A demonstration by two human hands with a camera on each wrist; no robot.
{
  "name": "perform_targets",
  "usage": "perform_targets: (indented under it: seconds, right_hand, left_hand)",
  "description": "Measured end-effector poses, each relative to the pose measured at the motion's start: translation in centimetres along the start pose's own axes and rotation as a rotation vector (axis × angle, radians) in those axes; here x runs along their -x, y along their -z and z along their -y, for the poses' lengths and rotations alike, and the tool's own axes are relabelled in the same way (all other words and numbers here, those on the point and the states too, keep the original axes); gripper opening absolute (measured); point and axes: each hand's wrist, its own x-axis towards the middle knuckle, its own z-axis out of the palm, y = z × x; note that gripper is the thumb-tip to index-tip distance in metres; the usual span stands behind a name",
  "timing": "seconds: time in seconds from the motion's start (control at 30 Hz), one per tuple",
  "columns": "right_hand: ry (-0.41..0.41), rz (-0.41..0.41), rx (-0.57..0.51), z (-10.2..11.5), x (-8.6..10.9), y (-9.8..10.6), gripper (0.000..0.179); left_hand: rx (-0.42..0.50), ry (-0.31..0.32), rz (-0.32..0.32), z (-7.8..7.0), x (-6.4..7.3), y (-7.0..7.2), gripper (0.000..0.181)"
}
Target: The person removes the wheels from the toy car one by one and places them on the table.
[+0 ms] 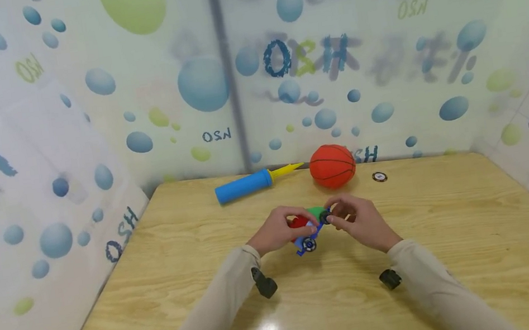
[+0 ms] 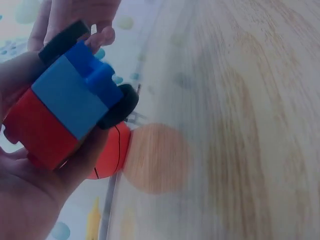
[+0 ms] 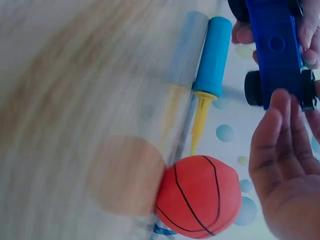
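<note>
A toy car (image 1: 309, 244) built of blocks is held tilted, off the table, between both hands. Its red and light blue blocks (image 2: 70, 97) sit on a dark blue base (image 3: 274, 50) with black wheels; a green block (image 1: 317, 212) shows at the far end. My left hand (image 1: 279, 230) grips the car by its red and light blue end, thumb and fingers on either side. With thumb and fingers my right hand (image 1: 361, 224) pinches the other end at a black wheel (image 1: 325, 217). In the right wrist view, the fingertips touch the underside of the base near that axle.
Behind the hands, a blue hand pump (image 1: 244, 187) with a yellow nozzle lies along the back of the wooden table (image 1: 316, 315). A red basketball (image 1: 332, 166) and a small round chip (image 1: 380, 176) are to its right. Patterned panels (image 1: 171, 116) enclose the table's back and sides.
</note>
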Motion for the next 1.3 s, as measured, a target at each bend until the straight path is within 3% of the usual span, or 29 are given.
perform_targets:
  seconds: [0.33, 0.83, 1.0, 1.13, 1.3]
  right_hand:
    - [-0.041, 0.109, -0.23, -0.6, -0.5, -0.5, 0.024]
    - [-0.079, 0.061, -0.247, -0.2, -1.4, -1.4, 0.02]
    - [-0.061, 0.064, -0.25, -0.5, -1.3, -2.1, 0.016]
    - [-0.031, 0.06, -0.232, -0.5, -1.0, -2.4, 0.014]
    - [0.109, 0.001, -0.163, -0.6, -1.0, -2.5, 0.011]
  left_hand:
    - [-0.007, -0.033, -0.06, -0.3, 0.0, -0.3, 0.013]
    - [-0.061, -0.047, -0.198, 0.3, -0.1, -1.1, 0.007]
    - [-0.063, -0.047, -0.258, 0.8, 0.3, -1.6, 0.005]
    - [-0.05, -0.04, -0.267, 1.0, 0.4, -1.8, 0.005]
    - [-0.059, -0.075, -0.286, 0.6, 0.0, -1.5, 0.007]
